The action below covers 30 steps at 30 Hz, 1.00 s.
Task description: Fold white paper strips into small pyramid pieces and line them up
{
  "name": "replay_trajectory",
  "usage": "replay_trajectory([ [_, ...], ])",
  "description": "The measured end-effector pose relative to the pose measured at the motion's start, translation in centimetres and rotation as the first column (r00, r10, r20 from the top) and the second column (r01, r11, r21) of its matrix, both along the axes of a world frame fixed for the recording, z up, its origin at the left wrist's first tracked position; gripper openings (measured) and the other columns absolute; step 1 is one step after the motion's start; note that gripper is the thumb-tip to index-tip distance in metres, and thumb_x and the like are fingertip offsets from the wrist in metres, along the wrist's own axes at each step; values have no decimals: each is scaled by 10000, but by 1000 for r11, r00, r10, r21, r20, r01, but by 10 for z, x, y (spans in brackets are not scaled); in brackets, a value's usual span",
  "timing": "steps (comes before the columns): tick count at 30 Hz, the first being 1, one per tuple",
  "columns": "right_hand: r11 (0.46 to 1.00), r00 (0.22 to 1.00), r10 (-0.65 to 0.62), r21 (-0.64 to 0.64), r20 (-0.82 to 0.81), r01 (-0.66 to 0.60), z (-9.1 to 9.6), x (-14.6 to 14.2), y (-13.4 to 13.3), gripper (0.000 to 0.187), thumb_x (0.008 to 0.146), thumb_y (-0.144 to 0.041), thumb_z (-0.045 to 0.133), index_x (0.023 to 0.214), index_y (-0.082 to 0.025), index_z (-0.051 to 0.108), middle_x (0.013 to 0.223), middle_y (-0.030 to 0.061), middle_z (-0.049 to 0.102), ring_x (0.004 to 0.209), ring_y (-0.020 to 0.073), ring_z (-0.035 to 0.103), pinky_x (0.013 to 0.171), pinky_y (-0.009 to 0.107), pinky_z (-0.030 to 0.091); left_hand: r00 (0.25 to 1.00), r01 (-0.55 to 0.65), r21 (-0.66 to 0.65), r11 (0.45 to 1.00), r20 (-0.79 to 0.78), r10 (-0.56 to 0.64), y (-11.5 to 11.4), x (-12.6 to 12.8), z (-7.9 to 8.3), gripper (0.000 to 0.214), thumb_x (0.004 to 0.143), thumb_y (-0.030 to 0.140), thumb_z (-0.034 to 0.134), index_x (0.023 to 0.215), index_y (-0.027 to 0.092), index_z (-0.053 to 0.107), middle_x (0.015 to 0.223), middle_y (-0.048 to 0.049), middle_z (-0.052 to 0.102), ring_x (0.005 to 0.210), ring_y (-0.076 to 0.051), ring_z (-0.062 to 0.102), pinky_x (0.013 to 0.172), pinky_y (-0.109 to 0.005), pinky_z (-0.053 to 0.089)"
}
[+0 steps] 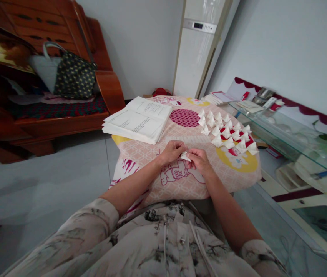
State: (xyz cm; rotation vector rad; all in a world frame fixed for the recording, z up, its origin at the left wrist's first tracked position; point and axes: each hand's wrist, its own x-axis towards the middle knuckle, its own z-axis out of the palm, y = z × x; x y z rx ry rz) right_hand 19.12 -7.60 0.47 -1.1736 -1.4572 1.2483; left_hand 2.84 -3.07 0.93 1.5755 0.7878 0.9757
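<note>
A small folded piece of white paper (185,156) is pinched between my two hands, just above the patterned tablecloth (148,165). My left hand (172,151) grips its left side with bent fingers. On the other side, my right hand (198,158) closes thumb and fingers on its right edge. To the right stand several folded white paper pieces (229,143) with pointed tops, set out in rough rows. A stack of printed paper sheets (138,119) lies at the left of the table, its edges uneven.
A glass-topped cabinet (292,130) adjoins the table's right side, holding metal containers (264,94) and papers. Behind the table stands a tall white air conditioner (195,50). A wooden bench (110,90) at left carries a dark patterned bag (75,75).
</note>
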Motion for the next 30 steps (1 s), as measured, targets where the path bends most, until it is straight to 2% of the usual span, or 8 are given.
replay_trajectory([
  [5, 997, 997, -76, -30, -33, 75, 2, 0, -2, 230, 728, -388, 644, 635, -191, 571, 458, -38, 555, 345, 80, 453, 322, 177, 273, 995, 99, -73, 992, 6, -99, -2, 1, 0, 387, 789, 460, 614, 571, 168, 487, 465, 52, 429, 449, -65, 360, 458, -214, 235],
  [8, 998, 996, -53, -36, -70, 51, 3, 0, -2, 237, 738, -407, 648, 662, -191, 586, 468, -35, 569, 349, 86, 466, 328, 183, 289, 987, 157, -90, 984, 52, -153, -1, 0, 1, 414, 772, 480, 645, 559, 167, 477, 468, 52, 426, 447, -59, 354, 457, -213, 232],
  [13, 997, 994, 66, -44, -91, -71, 7, -1, -3, 291, 771, -438, 637, 635, -185, 592, 483, -18, 590, 368, 97, 505, 342, 193, 320, 991, 21, -116, 993, 131, -5, -1, -2, 4, 407, 746, 427, 645, 496, 171, 451, 417, 59, 379, 394, -44, 298, 427, -217, 191],
  [16, 998, 991, 44, -38, -128, -49, 7, 0, -3, 275, 762, -408, 664, 624, -184, 584, 453, -41, 548, 336, 77, 449, 324, 188, 271, 988, -37, -152, 988, 144, 59, -1, -2, 4, 410, 758, 414, 628, 478, 171, 455, 399, 49, 399, 368, -43, 303, 409, -217, 197],
  [21, 999, 981, -48, -30, -187, 43, 4, 1, -2, 283, 748, -431, 683, 650, -183, 589, 423, -57, 514, 310, 67, 391, 308, 191, 228, 992, 96, -298, 950, 111, -66, 1, -3, 3, 360, 748, 454, 676, 604, 158, 528, 474, 33, 513, 398, -60, 417, 416, -195, 263],
  [24, 996, 976, -93, -25, -194, 90, 2, 1, -1, 298, 743, -452, 690, 658, -183, 594, 408, -57, 504, 309, 72, 386, 307, 195, 241, 990, 133, -250, 959, 86, -115, 1, -4, 3, 383, 764, 485, 676, 646, 154, 524, 502, 40, 515, 413, -50, 397, 426, -190, 252],
  [27, 997, 977, -82, -18, -194, 80, 1, 1, 1, 300, 755, -465, 687, 691, -181, 616, 432, -48, 525, 337, 87, 444, 320, 198, 279, 995, 89, -137, 987, 53, -83, 0, -4, 4, 434, 802, 512, 644, 609, 159, 481, 464, 68, 426, 396, -33, 293, 421, -200, 188],
  [30, 997, 979, -69, -30, -192, 64, 2, 2, 0, 294, 752, -455, 692, 679, -187, 598, 434, -59, 501, 333, 81, 428, 314, 196, 255, 996, 64, -75, 995, 59, -60, -1, -4, 3, 468, 820, 529, 634, 590, 163, 455, 460, 75, 384, 404, -30, 273, 429, -201, 171],
])
